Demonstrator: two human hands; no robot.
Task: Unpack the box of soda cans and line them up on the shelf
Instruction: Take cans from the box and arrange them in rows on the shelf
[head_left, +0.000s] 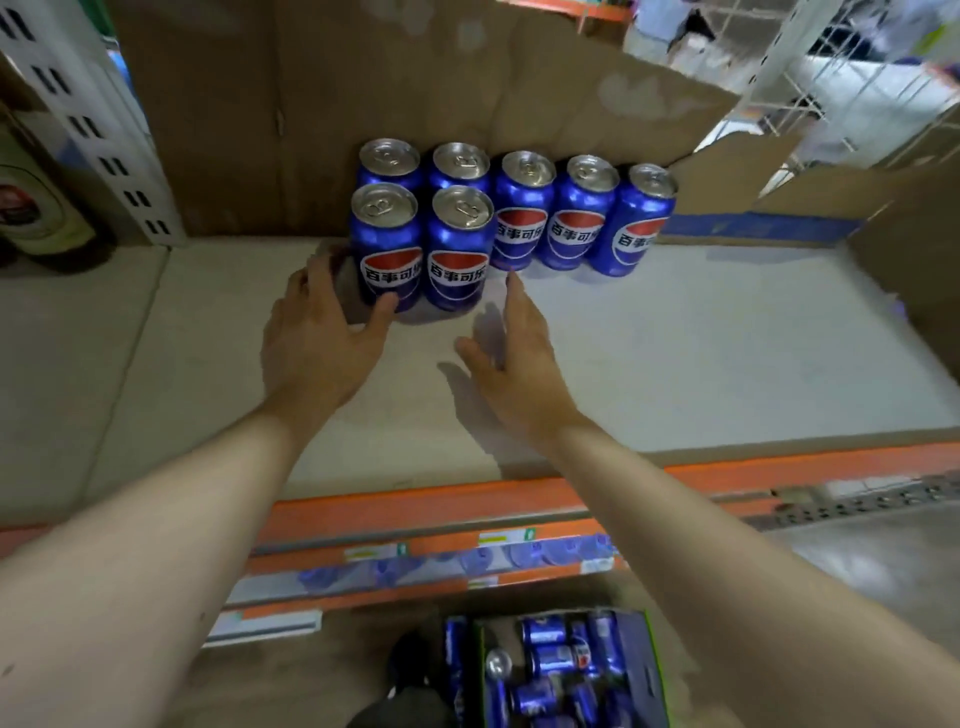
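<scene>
Both hands reach out over the shelf (675, 353) toward the blue soda cans (524, 213).

Seven cans stand upright at the back of the shelf, five behind and two in front. The left hand (317, 338), fingers spread, cups the front-left can (387, 244), thumb touching its base. The right hand (511, 358) is stretched flat, fingers straight, fingertips just beside the front-right can (460, 249), holding nothing. Below the shelf, the box (644, 670) holds more cans.
</scene>
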